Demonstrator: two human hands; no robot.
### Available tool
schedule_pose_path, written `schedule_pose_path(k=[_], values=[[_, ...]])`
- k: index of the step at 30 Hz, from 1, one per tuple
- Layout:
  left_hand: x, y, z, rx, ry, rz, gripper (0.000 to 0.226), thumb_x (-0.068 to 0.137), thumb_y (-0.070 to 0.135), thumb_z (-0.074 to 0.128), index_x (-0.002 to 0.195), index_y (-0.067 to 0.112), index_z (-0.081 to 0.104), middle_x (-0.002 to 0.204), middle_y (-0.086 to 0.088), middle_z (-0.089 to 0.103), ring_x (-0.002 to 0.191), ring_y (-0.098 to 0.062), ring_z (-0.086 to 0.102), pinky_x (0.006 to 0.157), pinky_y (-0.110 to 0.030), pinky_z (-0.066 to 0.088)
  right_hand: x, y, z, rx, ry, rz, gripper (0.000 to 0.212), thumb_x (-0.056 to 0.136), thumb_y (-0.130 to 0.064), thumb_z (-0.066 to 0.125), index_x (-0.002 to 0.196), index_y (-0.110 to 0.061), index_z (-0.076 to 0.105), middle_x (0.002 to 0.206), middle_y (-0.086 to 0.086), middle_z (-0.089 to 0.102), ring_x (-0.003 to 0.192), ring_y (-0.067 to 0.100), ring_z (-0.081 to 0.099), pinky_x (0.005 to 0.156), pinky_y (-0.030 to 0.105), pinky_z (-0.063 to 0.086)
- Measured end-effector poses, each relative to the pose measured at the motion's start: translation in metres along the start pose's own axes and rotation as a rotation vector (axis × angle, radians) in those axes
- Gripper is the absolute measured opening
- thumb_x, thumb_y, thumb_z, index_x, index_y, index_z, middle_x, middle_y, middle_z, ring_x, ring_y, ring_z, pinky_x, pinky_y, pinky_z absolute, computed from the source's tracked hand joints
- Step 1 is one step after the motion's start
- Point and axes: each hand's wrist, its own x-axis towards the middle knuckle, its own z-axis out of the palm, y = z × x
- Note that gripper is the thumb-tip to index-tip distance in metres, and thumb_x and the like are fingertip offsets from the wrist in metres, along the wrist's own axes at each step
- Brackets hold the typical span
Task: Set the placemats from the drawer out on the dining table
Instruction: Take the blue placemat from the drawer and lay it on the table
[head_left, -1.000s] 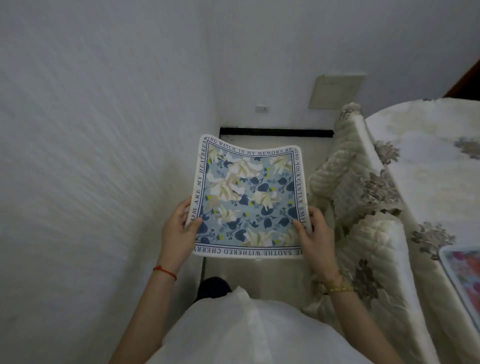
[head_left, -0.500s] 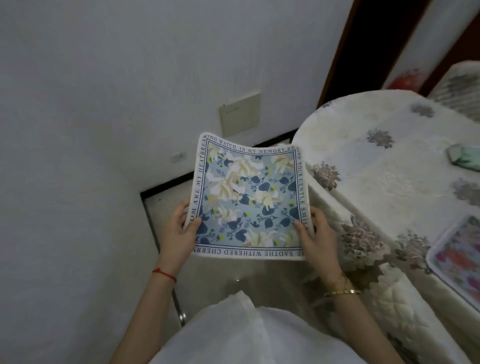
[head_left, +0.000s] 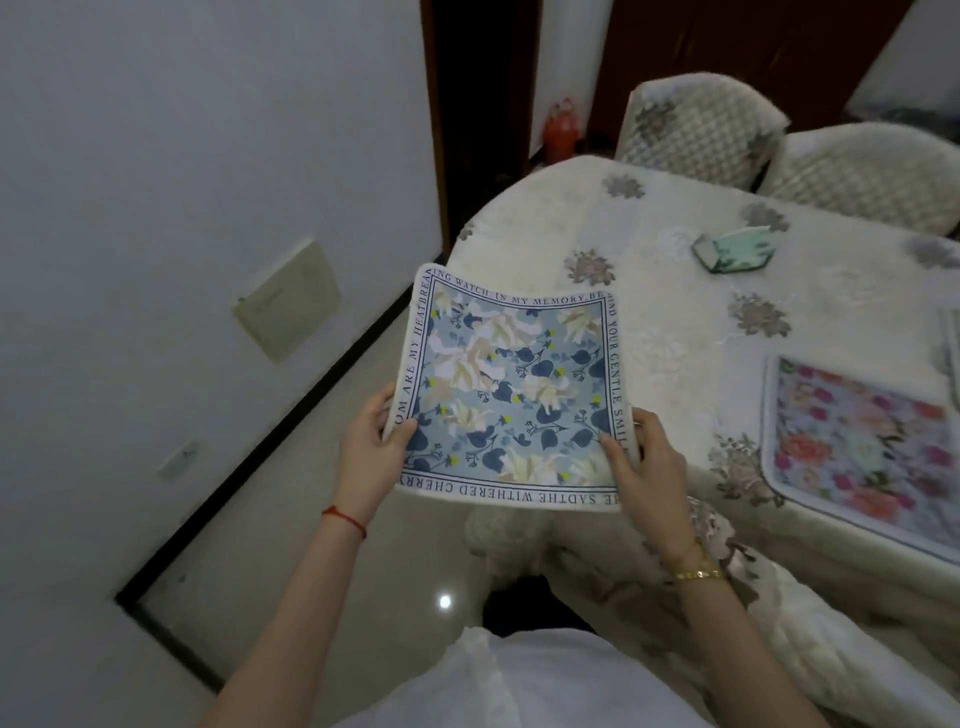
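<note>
Placemat (head_left: 511, 389) in blue floral print sat at the centre of the frame, held level in the air between both hands. The left hand (head_left: 371, 452) pinched its left edge, thumb on top; the right hand (head_left: 647, 462) pinched its lower right edge the same way, so each grip was closed on the mat. It hung over the floor, its upper right corner overlapping the edge of the counter (head_left: 675, 322), which lay to the right and beyond. The right hand was nearer the counter. A second, pink-flowered mat (head_left: 862, 447) already lay at the right edge of the frame. Bare cloth between the two looked the likely spot, so the mat probably had to travel rightward and forward.
</note>
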Motion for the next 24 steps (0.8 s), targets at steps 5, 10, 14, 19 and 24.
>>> schedule_pose_path(k=[5, 10, 14, 19, 24], values=[[0.083, 0.015, 0.057, 0.007, -0.141, 0.011, 0.043, 0.091, -0.003, 0.055, 0.13, 0.012, 0.05, 0.107, -0.005, 0.067, 0.094, -0.016, 0.067, 0.076, -0.023, 0.058, 0.06, 0.03, -0.011, -0.08, 0.095, 0.085, 0.034, 0.091, -0.024, 0.062, 0.12, -0.009, 0.05, 0.083, -0.005, 0.062, 0.06, -0.001, 0.051, 0.052, 0.009, 0.036], [0.16, 0.011, 0.114, 0.076, -0.227, 0.002, 0.039, 0.09, 0.002, 0.059, 0.126, 0.014, 0.054, 0.103, -0.007, 0.07, 0.093, -0.019, 0.069, 0.08, -0.035, 0.058, 0.119, 0.061, -0.015, -0.123, 0.148, 0.159, 0.034, 0.091, -0.021, 0.062, 0.119, -0.005, 0.049, 0.088, 0.0, 0.064, 0.065, 0.004, 0.052, 0.054, 0.01, 0.037], [0.202, -0.006, 0.154, 0.179, -0.29, -0.001, 0.038, 0.088, 0.005, 0.061, 0.125, 0.016, 0.055, 0.106, -0.008, 0.071, 0.095, -0.022, 0.068, 0.087, -0.045, 0.055, 0.146, 0.092, -0.009, -0.166, 0.159, 0.295, 0.038, 0.092, -0.021, 0.062, 0.12, -0.002, 0.047, 0.104, 0.014, 0.066, 0.084, 0.03, 0.063, 0.065, 0.027, 0.039], [0.236, -0.028, 0.197, 0.212, -0.395, -0.06, 0.04, 0.089, 0.004, 0.06, 0.127, 0.015, 0.054, 0.111, -0.011, 0.068, 0.101, -0.025, 0.066, 0.09, -0.046, 0.054, 0.163, 0.128, 0.003, -0.202, 0.17, 0.452, 0.037, 0.092, -0.02, 0.061, 0.12, -0.002, 0.045, 0.093, 0.013, 0.066, 0.078, 0.031, 0.063, 0.058, 0.029, 0.037], [0.256, -0.063, 0.213, 0.267, -0.444, -0.127, 0.04, 0.09, 0.005, 0.06, 0.127, 0.018, 0.054, 0.113, -0.011, 0.068, 0.103, -0.026, 0.065, 0.09, -0.047, 0.053, 0.16, 0.151, 0.018, -0.214, 0.159, 0.548, 0.031, 0.091, -0.016, 0.061, 0.113, -0.004, 0.043, 0.071, -0.001, 0.057, 0.061, 0.023, 0.057, 0.045, 0.019, 0.031]])
